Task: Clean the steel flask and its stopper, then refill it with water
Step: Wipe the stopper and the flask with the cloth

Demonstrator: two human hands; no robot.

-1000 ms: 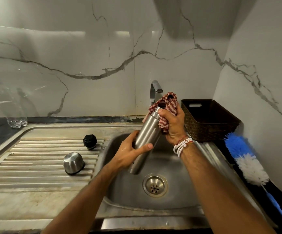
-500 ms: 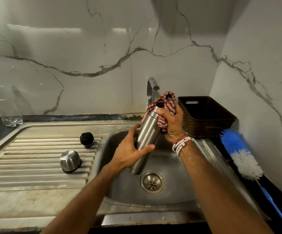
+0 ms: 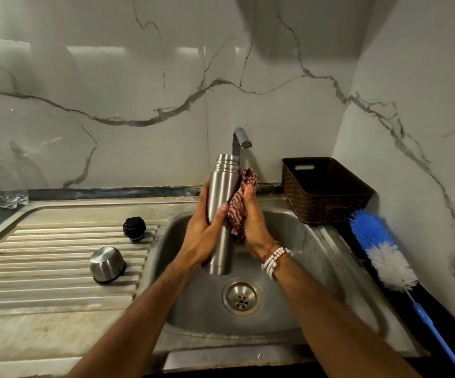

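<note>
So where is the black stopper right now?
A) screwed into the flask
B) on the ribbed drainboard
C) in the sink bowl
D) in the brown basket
B: the stopper sits on the drainboard, just behind the steel cup.

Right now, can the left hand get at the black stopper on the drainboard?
Probably not yet: the left hand grips the flask; nothing else blocks the stopper.

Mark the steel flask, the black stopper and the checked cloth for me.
steel flask [image 3: 223, 186], head view, upper body below the threaded neck.
black stopper [image 3: 134, 227], head view, top of its cap.
checked cloth [image 3: 249, 177], head view, upper fold beside the flask.
</note>
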